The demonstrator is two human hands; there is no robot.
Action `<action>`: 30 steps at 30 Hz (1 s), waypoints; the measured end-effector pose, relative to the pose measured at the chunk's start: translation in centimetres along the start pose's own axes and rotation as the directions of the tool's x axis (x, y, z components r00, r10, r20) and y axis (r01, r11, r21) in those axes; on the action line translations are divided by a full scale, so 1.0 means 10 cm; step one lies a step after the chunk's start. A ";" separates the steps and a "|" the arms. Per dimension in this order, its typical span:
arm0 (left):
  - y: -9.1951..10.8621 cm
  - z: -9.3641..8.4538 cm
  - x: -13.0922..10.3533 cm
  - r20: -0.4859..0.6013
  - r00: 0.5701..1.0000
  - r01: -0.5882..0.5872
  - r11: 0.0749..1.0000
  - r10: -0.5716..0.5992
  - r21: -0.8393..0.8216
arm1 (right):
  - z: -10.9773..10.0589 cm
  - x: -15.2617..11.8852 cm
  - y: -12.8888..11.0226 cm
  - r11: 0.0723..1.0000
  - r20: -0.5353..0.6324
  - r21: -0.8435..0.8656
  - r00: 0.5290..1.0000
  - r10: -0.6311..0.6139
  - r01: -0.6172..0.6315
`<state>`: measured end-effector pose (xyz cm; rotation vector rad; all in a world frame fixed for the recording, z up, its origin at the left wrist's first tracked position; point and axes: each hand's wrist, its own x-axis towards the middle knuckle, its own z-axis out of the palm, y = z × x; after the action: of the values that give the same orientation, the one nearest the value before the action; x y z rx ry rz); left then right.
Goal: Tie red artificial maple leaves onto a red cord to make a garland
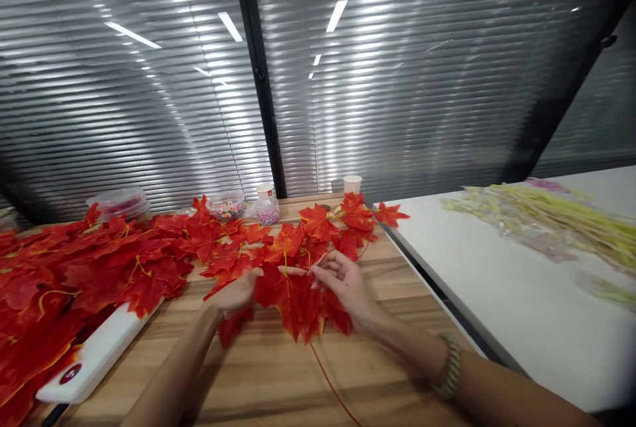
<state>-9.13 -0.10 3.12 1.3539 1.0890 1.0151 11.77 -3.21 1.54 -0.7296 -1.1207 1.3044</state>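
My left hand (239,292) is closed on a red artificial maple leaf (285,298), partly hidden behind it, with one fingertip showing along the leaf's top edge. Close beside that fingertip, my right hand (342,281) pinches a thin strand that looks like the red cord; the exact contact is too small to see. More leaves hang below and around both hands. From under them the red cord (328,379) trails down across the wooden table toward me. A string of orange-red maple leaves (318,223) with yellow stems lies just beyond my hands.
A large heap of red maple leaves (99,261) covers the table's left side, partly over a white power strip (106,347). Bead tubs (226,207) and paper cups (352,183) stand at the back. Yellow strands (561,215) lie on the white table (472,248) at right.
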 end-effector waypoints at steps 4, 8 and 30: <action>0.03 0.20 0.02 0.231 0.968 0.093 0.995 -0.096 0.026 | 0.00 0.01 0.02 1.000 -0.001 -0.017 1.000 0.005 -0.005; 0.03 0.29 0.06 0.284 0.958 0.033 0.998 -0.044 0.044 | 0.00 0.01 0.04 0.999 -0.020 -0.044 1.000 0.014 -0.014; -0.10 0.40 0.04 0.199 0.980 -0.035 0.999 0.031 0.019 | -0.04 0.00 0.09 0.968 0.024 -0.230 0.995 -0.093 0.096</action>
<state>-5.19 -0.55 1.84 1.4621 0.9330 0.8729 11.82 -3.00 0.53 -0.8287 -1.3171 1.1109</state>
